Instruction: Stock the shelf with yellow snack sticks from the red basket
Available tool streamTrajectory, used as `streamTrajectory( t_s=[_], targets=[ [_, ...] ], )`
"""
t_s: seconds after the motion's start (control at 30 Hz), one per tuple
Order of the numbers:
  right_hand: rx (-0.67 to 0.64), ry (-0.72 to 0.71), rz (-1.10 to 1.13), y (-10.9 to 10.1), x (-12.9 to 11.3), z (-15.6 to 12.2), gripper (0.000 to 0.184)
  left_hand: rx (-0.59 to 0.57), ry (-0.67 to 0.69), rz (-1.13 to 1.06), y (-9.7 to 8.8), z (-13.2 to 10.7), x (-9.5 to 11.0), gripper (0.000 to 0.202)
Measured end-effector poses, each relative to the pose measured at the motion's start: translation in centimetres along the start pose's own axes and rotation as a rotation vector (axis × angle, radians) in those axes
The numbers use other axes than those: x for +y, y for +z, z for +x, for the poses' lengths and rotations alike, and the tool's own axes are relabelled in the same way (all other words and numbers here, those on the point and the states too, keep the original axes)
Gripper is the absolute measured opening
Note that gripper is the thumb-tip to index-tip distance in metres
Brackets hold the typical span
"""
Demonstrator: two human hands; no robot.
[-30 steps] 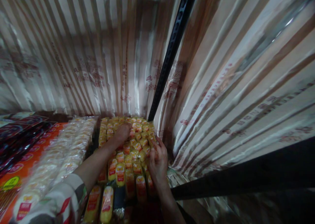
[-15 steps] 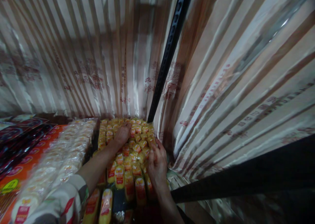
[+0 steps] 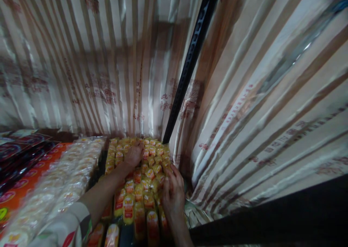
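Observation:
Rows of small yellow cakes (image 3: 149, 173) in clear wrappers with red-and-orange labels lie packed together in the lower middle. At the back of the rows, my left hand (image 3: 134, 154) reaches down among the cakes with its fingers bent and close together. Its fingertips are hidden, so what they hold cannot be made out. My right hand (image 3: 174, 191) rests along the right side of the same cakes, fingers stretched forward and slightly apart. Closer to me, several longer wrapped cakes (image 3: 128, 208) stand in a front row.
Left of the cakes lie rows of white round snacks (image 3: 78, 167) in clear wrap, then an orange printed sheet (image 3: 32, 176) and dark packets (image 3: 21, 160). A black perforated post (image 3: 187, 69) rises behind. Pleated printed sheeting (image 3: 116, 58) covers the walls; a dark beam (image 3: 261, 210) crosses lower right.
The view has tilted up slightly, so the cakes and hands sit lower. Both hands stay at nearly the same places on the cakes.

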State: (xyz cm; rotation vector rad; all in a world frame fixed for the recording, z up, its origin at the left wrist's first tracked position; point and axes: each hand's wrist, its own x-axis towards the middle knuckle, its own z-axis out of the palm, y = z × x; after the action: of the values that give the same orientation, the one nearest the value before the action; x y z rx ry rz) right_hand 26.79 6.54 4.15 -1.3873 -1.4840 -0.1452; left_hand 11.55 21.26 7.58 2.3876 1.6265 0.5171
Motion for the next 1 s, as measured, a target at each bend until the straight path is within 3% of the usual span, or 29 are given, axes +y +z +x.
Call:
streamTrajectory(
  t_s=[0.3,0.37,0.53,0.67,0.87,1.0],
  targets=[
    [-0.096,0.013,0.027,0.9,-2.0,1.8,0.034,0.092,-0.004,-0.064,0.5,-0.5,0.2,0.018],
    [-0.172,0.006,-0.014,1.8,-2.3,3.0,0.037,0.09,-0.028,-0.067,0.5,-0.4,0.3,0.017],
    [-0.508,-0.103,-0.11,4.6,-2.3,6.8,0.039,0.099,-0.056,-0.121,1.0,0.0,0.3,0.014],
    [-0.665,-0.038,-0.211,6.2,-1.6,8.5,0.029,0.106,-0.069,-0.203,1.5,0.6,-0.4,0.013],
    [-0.659,-0.032,-0.221,7.2,0.0,8.7,0.023,0.176,-0.026,-0.311,1.9,0.1,-1.1,0.016],
    [-0.647,-0.03,-0.227,7.6,0.5,8.4,0.022,0.23,0.063,-0.242,0.8,-1.4,-1.6,0.018]
  ],
)
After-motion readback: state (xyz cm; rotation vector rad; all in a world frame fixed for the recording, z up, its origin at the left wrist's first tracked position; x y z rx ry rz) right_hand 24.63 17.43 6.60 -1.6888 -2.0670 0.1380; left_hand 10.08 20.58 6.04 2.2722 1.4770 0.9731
